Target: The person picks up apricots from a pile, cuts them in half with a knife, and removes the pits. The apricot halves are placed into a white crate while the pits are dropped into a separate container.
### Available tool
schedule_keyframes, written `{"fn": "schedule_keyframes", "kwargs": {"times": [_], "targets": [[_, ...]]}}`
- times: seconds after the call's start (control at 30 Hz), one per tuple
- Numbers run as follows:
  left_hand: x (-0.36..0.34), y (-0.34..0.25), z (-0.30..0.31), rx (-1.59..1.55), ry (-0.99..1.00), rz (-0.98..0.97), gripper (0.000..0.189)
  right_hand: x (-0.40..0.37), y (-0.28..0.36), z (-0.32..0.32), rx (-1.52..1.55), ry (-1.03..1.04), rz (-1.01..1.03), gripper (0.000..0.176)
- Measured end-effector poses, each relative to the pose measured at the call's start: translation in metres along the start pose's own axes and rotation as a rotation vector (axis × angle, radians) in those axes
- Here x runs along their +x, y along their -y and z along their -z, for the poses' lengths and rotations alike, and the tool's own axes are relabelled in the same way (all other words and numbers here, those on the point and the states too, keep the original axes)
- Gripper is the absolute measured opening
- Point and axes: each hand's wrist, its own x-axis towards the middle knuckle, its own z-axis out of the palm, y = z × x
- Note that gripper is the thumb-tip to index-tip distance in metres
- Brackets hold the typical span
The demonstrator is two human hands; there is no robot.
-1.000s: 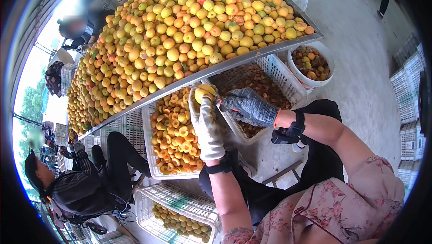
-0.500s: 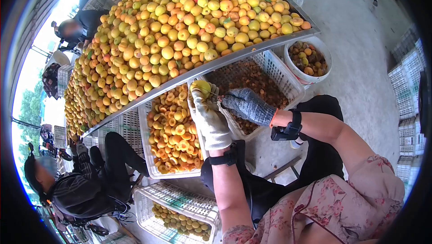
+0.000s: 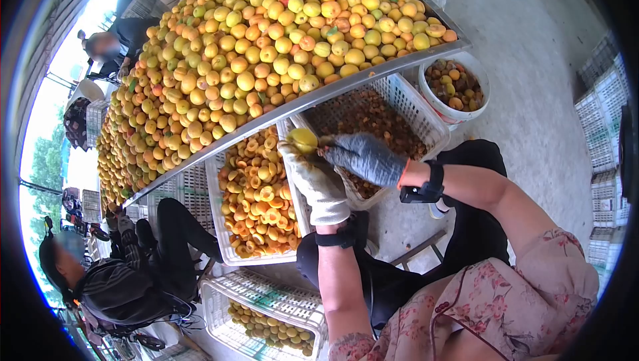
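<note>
My left hand point(image 3: 316, 181), in a white glove, is closed around a yellow-green apricot point(image 3: 303, 139) held at its fingertips. Close beside the fruit is my right hand point(image 3: 368, 159) in a grey knit glove, its fingers closed on what looks like a small knife, mostly hidden by the glove. Both hands are over the rims of two white crates. Apricot halves point(image 3: 261, 194) fill the left crate point(image 3: 218, 228). In the right crate point(image 3: 418, 111) lie brown apricot pits point(image 3: 383, 121).
A metal-edged table point(image 3: 293, 109) heaped with whole apricots point(image 3: 266, 48) stands just beyond the crates. A white bucket point(image 3: 485, 95) of discoloured fruit is at the right. Another crate point(image 3: 266, 294) holds fruit below. A co-worker point(image 3: 126, 281) sits at left; stacked crates point(image 3: 602, 141) line the right.
The apricot in my left hand has shifted slightly down and right, and more of it shows. My right hand has moved down slightly. The walking person at top right has moved mostly out of view.
</note>
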Motion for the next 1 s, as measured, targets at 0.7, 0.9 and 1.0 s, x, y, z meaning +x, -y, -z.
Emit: {"fn": "schedule_keyframes", "kwargs": {"times": [0.7,0.9,1.0], "targets": [[0.004,-0.055,-0.027,-0.053,-0.202,-0.242,0.051,-0.012,-0.013,0.014,-0.199,0.208,0.039,0.028],[-0.021,-0.023,-0.027,0.984,0.067,-0.224,0.031,0.012,0.005,0.005,0.597,-0.204,-0.395,0.018],[-0.018,-0.012,-0.030,1.260,0.120,-0.533,0.026,0.018,-0.005,-0.010,0.736,-0.315,-0.409,0.018]]}}
